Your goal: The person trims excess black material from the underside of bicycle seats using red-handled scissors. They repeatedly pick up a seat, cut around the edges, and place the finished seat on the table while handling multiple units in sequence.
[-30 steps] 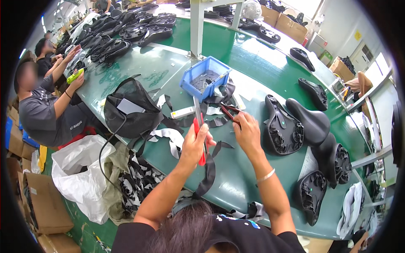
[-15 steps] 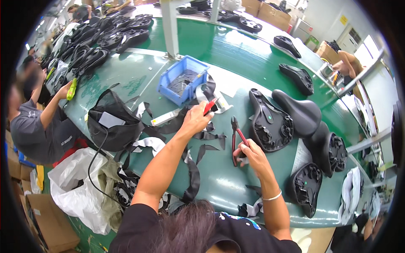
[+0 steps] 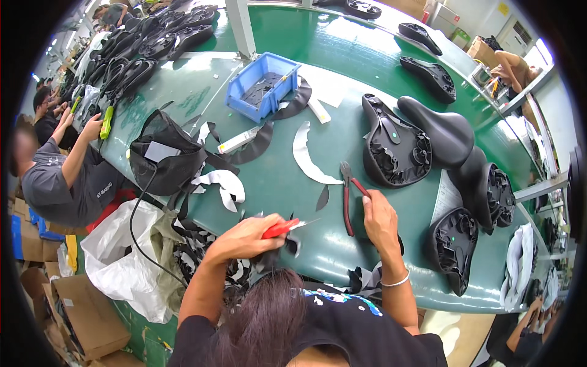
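Near the table's front edge, my left hand [image 3: 247, 237] is closed around a red-handled knife [image 3: 280, 228], its thin blade pointing right. Blurred dark scraps [image 3: 269, 255] are just below that hand; whether it also grips them I cannot tell. My right hand [image 3: 380, 221] is closed at the end of one handle of red-handled cutting pliers [image 3: 347, 197], whose handles are spread. A curved white strip [image 3: 303, 156] lies left of the pliers' jaws, with a small dark scrap [image 3: 322, 199] close by. Upturned black bicycle saddles [image 3: 397, 153] lie to the right of the pliers.
A blue bin [image 3: 260, 113] with dark pieces stands at the back. To the left are a black mesh bag [image 3: 165, 144], a cord and a white plastic sack [image 3: 131, 251]. A co-worker [image 3: 67, 177] sits at left. A metal post [image 3: 241, 30] rises behind the bin.
My left hand has come from near the blue bin to the front edge, still with the knife. Dark strips have left the middle, and the white strip shows there. The right hand stays at the pliers.
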Tool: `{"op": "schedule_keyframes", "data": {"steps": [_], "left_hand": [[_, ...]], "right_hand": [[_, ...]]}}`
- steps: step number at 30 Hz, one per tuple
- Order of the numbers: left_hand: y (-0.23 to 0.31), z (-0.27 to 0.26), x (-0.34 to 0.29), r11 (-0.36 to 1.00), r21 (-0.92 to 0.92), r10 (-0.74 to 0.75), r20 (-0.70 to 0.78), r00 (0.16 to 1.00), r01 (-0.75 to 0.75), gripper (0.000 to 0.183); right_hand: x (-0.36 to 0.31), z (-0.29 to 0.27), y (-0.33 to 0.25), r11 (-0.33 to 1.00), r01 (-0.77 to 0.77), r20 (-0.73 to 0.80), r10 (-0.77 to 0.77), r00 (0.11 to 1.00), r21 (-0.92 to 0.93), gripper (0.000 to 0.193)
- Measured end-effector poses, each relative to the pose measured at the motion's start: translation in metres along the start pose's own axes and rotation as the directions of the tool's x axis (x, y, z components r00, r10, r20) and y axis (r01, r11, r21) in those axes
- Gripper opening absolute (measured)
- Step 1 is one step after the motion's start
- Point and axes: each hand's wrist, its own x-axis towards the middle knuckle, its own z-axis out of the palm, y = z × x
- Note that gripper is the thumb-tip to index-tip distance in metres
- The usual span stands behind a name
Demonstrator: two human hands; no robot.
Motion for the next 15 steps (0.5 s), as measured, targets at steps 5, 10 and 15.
{"op": "schedule_keyframes", "data": {"steps": [5,10,15], "left_hand": [[0.022,-0.014,-0.015,0.862,-0.505,-0.141,-0.158,0.977,0.043,0.034],[0.04,0.002,0.023,0.626,-0.766,0.128,-0.082,0.988,-0.144,0.047],[0.053,0.04,0.05,0.478,-0.87,0.294,0.031,0.955,-0.119,0.047]], "right_hand": [[-0.016,-0.032,-0.025,0.978,-0.019,0.006,0.019,1.0,0.208,0.028],[-0.042,-0.015,-0.014,0.083,-0.289,0.287,0.039,0.957,0.954,0.023],[-0.053,-0.002,-0.042,-0.016,-0.257,0.255,-0.079,0.964,0.966,0.029]]}}
